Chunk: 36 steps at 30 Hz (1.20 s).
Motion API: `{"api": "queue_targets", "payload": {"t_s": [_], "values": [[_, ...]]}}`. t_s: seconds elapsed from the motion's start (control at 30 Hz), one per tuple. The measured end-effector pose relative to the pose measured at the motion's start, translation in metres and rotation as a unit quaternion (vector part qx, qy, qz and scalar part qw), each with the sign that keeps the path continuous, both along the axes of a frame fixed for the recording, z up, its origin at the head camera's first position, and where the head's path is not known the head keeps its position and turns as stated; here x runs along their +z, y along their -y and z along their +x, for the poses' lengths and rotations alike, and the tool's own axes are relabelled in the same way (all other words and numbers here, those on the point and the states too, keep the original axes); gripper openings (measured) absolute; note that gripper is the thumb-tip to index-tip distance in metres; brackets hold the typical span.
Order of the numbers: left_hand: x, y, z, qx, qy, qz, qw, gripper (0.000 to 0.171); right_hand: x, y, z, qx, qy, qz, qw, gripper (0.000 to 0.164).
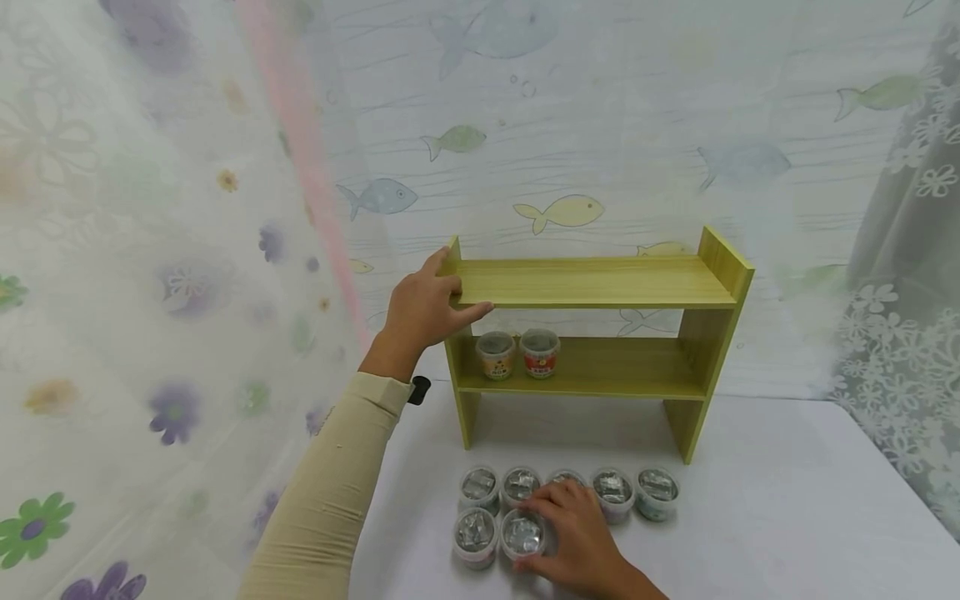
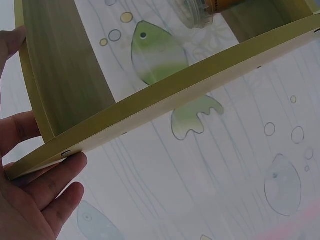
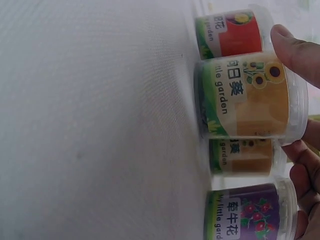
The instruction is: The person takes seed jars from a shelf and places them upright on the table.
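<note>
My left hand (image 1: 423, 308) grips the upper left corner of a yellow-green wooden shelf (image 1: 577, 282), and the left wrist view shows fingers on both sides of its panel (image 2: 75, 122). Down on the table, my right hand (image 1: 573, 533) holds a small clear plastic tub (image 1: 522, 533) by the rim, thumb on one side and fingers on the other. Its label carries sunflowers in the right wrist view, where the tub (image 3: 250, 97) stands in front of others. Silvery packets show inside the tubs. A tub (image 1: 566, 479) in the back row is partly hidden by my right hand.
Two tubs, one orange-labelled (image 1: 497, 357) and one red-labelled (image 1: 540, 354), stand at the left of the middle board. Several more tubs (image 1: 657, 493) form rows before the shelf on the white tablecloth (image 1: 787, 500). A fish-print curtain (image 1: 600, 150) hangs behind.
</note>
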State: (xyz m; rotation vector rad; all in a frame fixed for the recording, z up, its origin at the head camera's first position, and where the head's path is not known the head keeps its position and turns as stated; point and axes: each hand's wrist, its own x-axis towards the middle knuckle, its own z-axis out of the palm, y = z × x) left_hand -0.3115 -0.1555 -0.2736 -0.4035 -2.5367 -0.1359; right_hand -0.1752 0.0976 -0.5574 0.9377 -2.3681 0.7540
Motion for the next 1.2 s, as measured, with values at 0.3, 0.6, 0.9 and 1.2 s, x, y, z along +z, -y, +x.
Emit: {"api": "queue_targets", "payload": {"t_s": [0.3,0.6,0.9,1.2], "values": [[0.000,0.000,0.000,-0.004,-0.002,0.004,1.0000,0.061,0.001,0.000,0.001,-0.004,-0.014,0.004,1.000,0.070],[0.001,0.000,0.000,-0.003,-0.004,0.001,1.0000,0.060,0.002,0.000,0.001,-0.010,0.000,0.014,1.000,0.071],[0.001,-0.001,-0.001,0.000,-0.003,-0.003,1.0000,0.061,0.012,-0.001,-0.001,-0.006,0.038,0.012,0.999,0.070],[0.000,0.001,0.000,-0.006,-0.002,0.003,1.0000,0.061,0.042,-0.005,-0.015,0.004,0.081,-0.016,0.997,0.064]]}}
